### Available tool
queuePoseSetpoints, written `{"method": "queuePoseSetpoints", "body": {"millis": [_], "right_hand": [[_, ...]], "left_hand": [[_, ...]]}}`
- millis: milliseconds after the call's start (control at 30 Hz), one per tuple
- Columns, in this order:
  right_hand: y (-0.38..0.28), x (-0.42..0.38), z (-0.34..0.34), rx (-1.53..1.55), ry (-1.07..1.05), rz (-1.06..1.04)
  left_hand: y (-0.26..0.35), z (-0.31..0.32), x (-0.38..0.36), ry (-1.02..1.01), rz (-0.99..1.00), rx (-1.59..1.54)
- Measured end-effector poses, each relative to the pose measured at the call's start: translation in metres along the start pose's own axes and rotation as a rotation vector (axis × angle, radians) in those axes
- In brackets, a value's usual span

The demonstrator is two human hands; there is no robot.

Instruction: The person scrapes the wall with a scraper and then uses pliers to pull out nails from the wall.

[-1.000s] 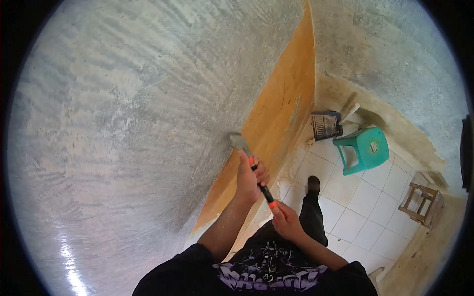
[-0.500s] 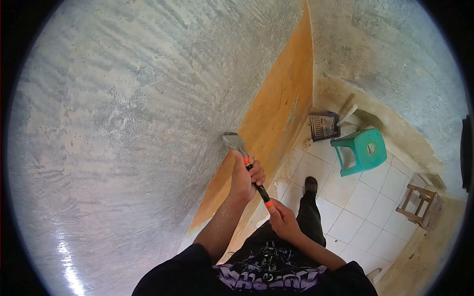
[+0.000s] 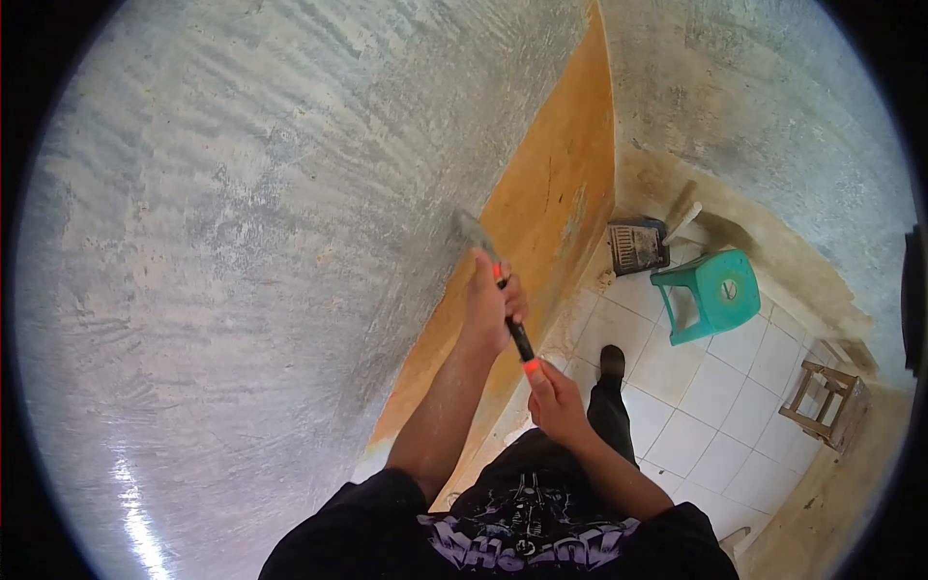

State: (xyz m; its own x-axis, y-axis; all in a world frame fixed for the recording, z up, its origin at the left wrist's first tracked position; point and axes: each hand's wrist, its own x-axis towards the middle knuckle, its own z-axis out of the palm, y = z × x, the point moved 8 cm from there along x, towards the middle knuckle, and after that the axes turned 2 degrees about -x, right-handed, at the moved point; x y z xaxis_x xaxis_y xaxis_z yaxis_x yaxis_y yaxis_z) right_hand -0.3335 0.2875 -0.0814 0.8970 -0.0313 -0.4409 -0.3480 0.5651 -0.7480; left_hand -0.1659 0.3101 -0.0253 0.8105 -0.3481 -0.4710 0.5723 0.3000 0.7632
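While the left hand (image 3: 495,307) is wrapped around the handle (image 3: 519,338) of a scraper just below its blade (image 3: 473,231), the right hand (image 3: 558,398) is closed round the red end of the same handle; the scraper slants up and to the left in front of the wall (image 3: 222,242), its blade over the grey surface just beside the edge of the orange strip (image 3: 549,174); whether the blade touches, I cannot tell; on the white tile floor (image 3: 720,391), a black dustpan (image 3: 638,248) sits just beside a green stool (image 3: 732,290); a wooden stool (image 3: 846,404) stands farther right; a dark shoe (image 3: 612,360) rests on the tiles.
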Motion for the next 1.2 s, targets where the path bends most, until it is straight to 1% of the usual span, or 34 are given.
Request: {"method": "queuePoseSetpoints", "body": {"millis": [100, 200, 300, 400, 500, 567, 600, 700, 800, 933, 1000, 1033, 1133, 1200], "right_hand": [[-0.008, 0.008, -0.014, -0.044, -0.018, -0.008], [-0.008, 0.000, -0.015, -0.132, -0.008, -0.062], [-0.014, 0.005, -0.012, -0.145, -0.023, -0.107], [-0.037, 0.023, -0.027, -0.220, 0.044, -0.130], [-0.057, 0.045, -0.035, -0.079, -0.011, -0.096], [-0.057, 0.046, -0.042, -0.088, -0.026, -0.137], [-0.053, 0.043, -0.045, -0.091, -0.033, -0.152], [-0.032, 0.026, -0.052, -0.080, -0.080, -0.066], [-0.028, 0.007, -0.060, -0.180, -0.150, -0.001], [-0.027, -0.014, -0.058, -0.108, -0.241, 0.116], [-0.021, -0.020, -0.059, -0.133, -0.242, 0.099], [-0.016, -0.022, -0.058, -0.144, -0.238, 0.084], [-0.013, -0.024, -0.055, -0.406, -0.140, -0.143], [-0.005, -0.028, -0.051, -0.500, -0.108, -0.167]], "left_hand": [[-0.003, 0.007, 0.010, 0.021, 0.020, -0.023], [-0.007, 0.001, 0.003, 0.036, 0.001, -0.051], [-0.002, 0.002, 0.006, -0.007, -0.010, -0.014], [0.005, 0.022, 0.036, -0.018, 0.045, 0.017], [0.019, 0.052, 0.058, -0.003, 0.059, 0.098], [0.014, 0.055, 0.059, -0.009, 0.060, 0.052], [0.009, 0.050, 0.056, -0.007, 0.056, 0.030], [-0.009, 0.029, 0.034, 0.010, 0.037, -0.054], [-0.017, 0.023, 0.003, -0.031, 0.056, -0.170], [-0.023, 0.016, -0.027, 0.026, 0.062, -0.159], [-0.029, 0.005, -0.033, 0.013, 0.072, -0.164], [-0.031, -0.002, -0.036, 0.048, 0.112, -0.148], [-0.028, -0.018, -0.050, 0.128, 0.201, -0.093], [-0.023, -0.028, -0.064, 0.179, 0.248, -0.072]]}}
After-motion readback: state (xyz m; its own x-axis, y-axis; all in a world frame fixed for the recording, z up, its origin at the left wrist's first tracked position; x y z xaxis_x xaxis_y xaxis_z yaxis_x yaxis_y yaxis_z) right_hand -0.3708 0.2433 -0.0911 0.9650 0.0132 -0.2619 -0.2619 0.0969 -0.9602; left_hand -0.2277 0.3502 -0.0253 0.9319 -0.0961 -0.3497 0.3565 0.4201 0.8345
